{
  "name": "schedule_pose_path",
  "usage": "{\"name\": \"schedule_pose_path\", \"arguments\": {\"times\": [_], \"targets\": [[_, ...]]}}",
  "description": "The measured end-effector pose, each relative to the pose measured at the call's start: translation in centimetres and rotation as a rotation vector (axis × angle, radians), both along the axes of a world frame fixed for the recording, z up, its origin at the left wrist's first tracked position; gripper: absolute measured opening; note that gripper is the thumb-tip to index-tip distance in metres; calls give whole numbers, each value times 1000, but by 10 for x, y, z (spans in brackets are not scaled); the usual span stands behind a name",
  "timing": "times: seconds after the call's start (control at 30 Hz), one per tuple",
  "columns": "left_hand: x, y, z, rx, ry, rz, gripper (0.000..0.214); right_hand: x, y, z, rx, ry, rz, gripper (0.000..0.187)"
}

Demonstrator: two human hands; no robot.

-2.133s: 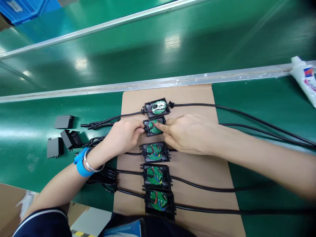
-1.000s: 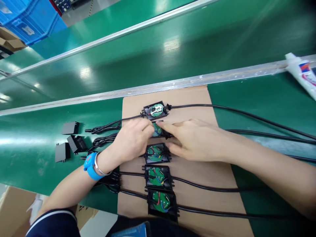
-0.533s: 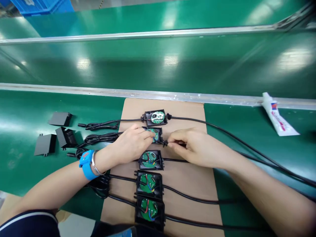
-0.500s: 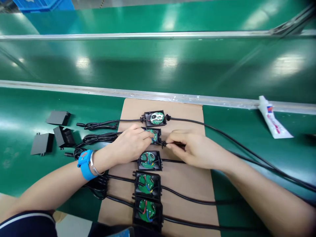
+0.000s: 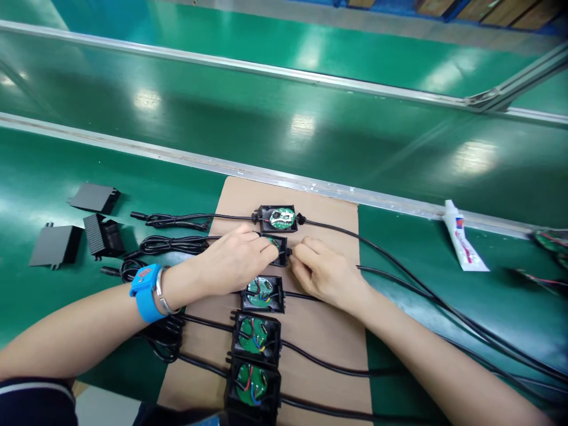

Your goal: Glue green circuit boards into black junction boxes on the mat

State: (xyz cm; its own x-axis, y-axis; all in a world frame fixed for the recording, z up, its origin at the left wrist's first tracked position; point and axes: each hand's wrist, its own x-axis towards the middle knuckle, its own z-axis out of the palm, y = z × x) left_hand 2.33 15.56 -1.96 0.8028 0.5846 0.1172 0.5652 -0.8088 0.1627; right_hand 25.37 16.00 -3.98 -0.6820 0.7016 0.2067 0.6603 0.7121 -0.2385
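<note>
Several open black plastic boxes with round green circuit boards stand in a column on a brown cardboard sheet [image 5: 328, 349]. My left hand [image 5: 237, 257] is closed over the left part of the second box from the back [image 5: 280, 251], hiding much of its circuit board. My right hand [image 5: 322, 269] pinches the black cable at that box's right end; its fingers cover the cable there. Just behind is the farthest box [image 5: 266, 223], with a cable at each end. In front of my hands lies the third box [image 5: 263, 296], its coloured wires showing.
Grey-black lids [image 5: 55, 245] and a ribbed black part [image 5: 104, 236] lie left of coiled cables [image 5: 175, 244]. Long cables [image 5: 399, 269] run off right. A white tube [image 5: 464, 239] and loose circuit boards [image 5: 552, 242] lie at the right. A metal rail [image 5: 186, 155] crosses behind the cardboard.
The view has tilted and shifted, bringing circuit boards into sight at the right. My right hand has moved closer to the second box's end. My left hand stays on that box.
</note>
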Motion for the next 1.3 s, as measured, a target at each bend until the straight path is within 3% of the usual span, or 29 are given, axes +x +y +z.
{"name": "schedule_pose_path", "arguments": {"times": [0.17, 0.3, 0.43, 0.6, 0.77, 0.9, 1.03, 1.17, 1.3], "targets": [[6, 0, 3, 6, 46, 12, 28, -6, 4, 8, 86, -147, 68, 18], [8, 3, 8, -54, 124, 15, 32, -10, -1, 1, 83, -157, -4, 22], [1, 4, 6, -94, 86, 17, 47, -5, -1, -15, 52, 43, -49, 23], [-5, 3, 3, -85, 37, 50, 49, 1, 5, -26, -64, 413, -45, 10], [3, 1, 12, -27, 149, 2, 51, -5, 4, -22, -81, 453, -40, 11], [9, 2, 13, -15, 202, -5, 49, -8, 8, -20, 19, 416, 41, 19], [-1, 2, 13, -103, 95, 20, 50, -6, 13, -24, -28, 424, 75, 17], [-24, 5, 26, -219, -116, 162, 42, 1, 12, -18, -146, 382, 44, 14], [-38, 10, 31, -318, -126, 356, 26, 0, -2, 2, -140, 241, -9, 17]]}}
